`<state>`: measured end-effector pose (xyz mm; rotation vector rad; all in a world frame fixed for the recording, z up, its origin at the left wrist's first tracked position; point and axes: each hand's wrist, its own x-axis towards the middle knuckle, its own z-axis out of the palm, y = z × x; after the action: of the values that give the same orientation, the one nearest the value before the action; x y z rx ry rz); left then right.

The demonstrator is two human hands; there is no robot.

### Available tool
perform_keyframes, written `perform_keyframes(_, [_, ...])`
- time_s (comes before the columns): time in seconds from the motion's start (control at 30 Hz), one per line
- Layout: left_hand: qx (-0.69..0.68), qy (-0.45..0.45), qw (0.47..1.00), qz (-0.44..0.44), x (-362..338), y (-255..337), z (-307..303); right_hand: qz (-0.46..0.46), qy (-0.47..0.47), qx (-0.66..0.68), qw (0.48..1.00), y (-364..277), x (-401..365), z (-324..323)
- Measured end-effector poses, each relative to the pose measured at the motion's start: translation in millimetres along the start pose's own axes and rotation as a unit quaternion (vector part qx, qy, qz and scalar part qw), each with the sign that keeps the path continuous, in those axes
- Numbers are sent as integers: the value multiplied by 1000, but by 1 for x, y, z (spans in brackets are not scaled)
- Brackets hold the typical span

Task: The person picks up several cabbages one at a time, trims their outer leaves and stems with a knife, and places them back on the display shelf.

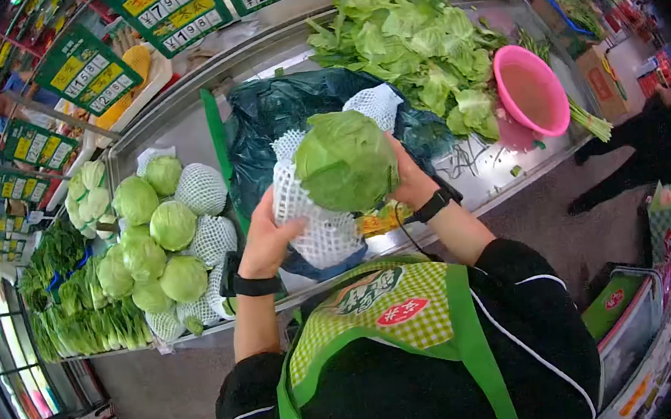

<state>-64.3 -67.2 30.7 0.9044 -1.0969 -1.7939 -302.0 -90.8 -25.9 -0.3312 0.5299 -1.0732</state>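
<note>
A bare green cabbage (344, 161) is held in front of me above a dark plastic bag (252, 128). My right hand (412, 174) is closed against the cabbage's right side, its fingers partly hidden behind it. My left hand (266, 236) grips a white foam net (317, 226) at the cabbage's lower left, thumb on the mesh. How far the net reaches under the cabbage is hidden. Another white foam net (376, 107) shows behind the cabbage. To the left, several bare cabbages (173, 225) are piled beside netted ones (201, 189).
Loose lettuce leaves (416, 43) cover the back right of the metal counter (267, 47). A pink basin (561, 97) of brownish water stands near its right end. Price signs (88, 72) hang behind. Bundled leafy greens (87, 320) lie far left. Someone's dark-clothed legs (626, 147) show at right.
</note>
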Motion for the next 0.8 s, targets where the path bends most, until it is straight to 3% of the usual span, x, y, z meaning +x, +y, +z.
perform_keyframes(0.03, [36, 4, 999, 8, 2, -2, -1, -4, 4, -1, 1000, 3, -3, -7])
perform_keyframes(0.07, [23, 30, 999, 24, 5, -5, 0, 17, -2, 101, 995, 8, -1, -18])
perform_keyframes(0.1, [95, 66, 993, 10, 10, -7, -7, 36, -10, 201, 979, 8, -2, -25])
perform_keyframes(0.17, [410, 59, 898, 150, 32, -51, -47, 8, -16, 191, 981, 6, -17, -24])
perform_keyframes(0.2, [657, 103, 744, 57, 24, -55, -42, -63, 3, 101, 993, 1, -29, -16])
perform_keyframes(0.23, [760, 140, 632, -57, 15, -56, -23, -114, 9, 17, 993, -2, -33, -15])
perform_keyframes(0.3, [751, 94, 641, -127, 16, -55, -9, -263, -8, -199, 944, 0, -41, -31])
perform_keyframes(0.33, [698, 68, 706, -103, 25, -66, -15, -325, -10, -271, 906, 0, -43, -37])
perform_keyframes(0.4, [425, 52, 887, -176, 36, -74, -21, -357, 15, -374, 856, -3, -37, -42])
perform_keyframes(0.43, [176, 49, 951, -250, 36, -54, 2, -196, -34, -116, 973, -20, -46, -22])
perform_keyframes(0.47, [34, 2, 958, -284, 37, -41, 10, -8, -67, 148, 987, -27, -50, -10])
perform_keyframes(0.5, [-109, -50, 944, -306, 37, -32, 17, 6, -75, 144, 987, -23, -49, -9])
perform_keyframes(0.53, [-114, -41, 947, -297, 34, -28, 25, -6, -60, 61, 996, -20, -50, -10])
perform_keyframes(0.6, [-366, -121, 893, -233, 27, -27, 37, -25, 16, -106, 994, -19, -48, 3])
perform_keyframes(0.63, [-370, -116, 894, -225, 24, -30, 39, -18, 9, -111, 994, -20, -47, 13])
perform_keyframes(0.7, [-352, -52, 924, -142, 18, -43, 40, -102, 13, -397, 912, -29, -47, 33])
perform_keyframes(0.77, [-381, -27, 919, -99, 11, -61, 31, -192, 31, -516, 834, -34, -50, 47])
perform_keyframes(0.8, [-407, -22, 909, -89, 6, -65, 30, -242, -11, -588, 772, -35, -55, 54])
